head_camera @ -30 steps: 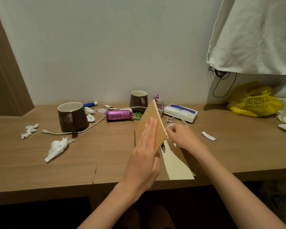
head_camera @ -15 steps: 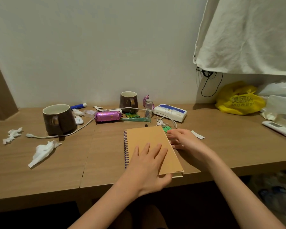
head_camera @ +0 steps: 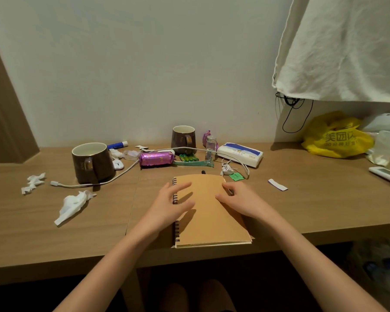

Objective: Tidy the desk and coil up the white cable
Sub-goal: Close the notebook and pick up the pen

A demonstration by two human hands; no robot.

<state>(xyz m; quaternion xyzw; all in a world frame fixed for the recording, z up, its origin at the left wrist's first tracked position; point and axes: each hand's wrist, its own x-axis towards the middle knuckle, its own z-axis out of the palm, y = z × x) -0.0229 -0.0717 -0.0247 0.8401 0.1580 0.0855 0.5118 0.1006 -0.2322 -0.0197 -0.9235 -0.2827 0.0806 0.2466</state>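
Note:
A closed tan spiral notebook (head_camera: 208,212) lies flat near the desk's front edge. My left hand (head_camera: 172,204) hovers over its spiral side with fingers spread, holding nothing. My right hand (head_camera: 239,200) rests at the notebook's right edge, fingers apart. The white cable (head_camera: 113,179) runs from a plug at the left, past the near brown mug (head_camera: 91,163), behind the pink wrapped pack (head_camera: 157,159) and loops down to the right of the notebook. Crumpled tissues (head_camera: 71,204) lie at the left.
A second brown mug (head_camera: 183,138), a small bottle (head_camera: 211,147), a white tissue pack (head_camera: 240,154), green batteries (head_camera: 188,157) and a glue stick (head_camera: 117,145) line the back. A yellow bag (head_camera: 336,137) and remote (head_camera: 386,174) sit at right. White cloth (head_camera: 347,46) hangs above.
The notebook cover was folded shut and now lies flat. My left hand lifted off the cover and shifted to the spiral side; my right hand moved onto the right edge.

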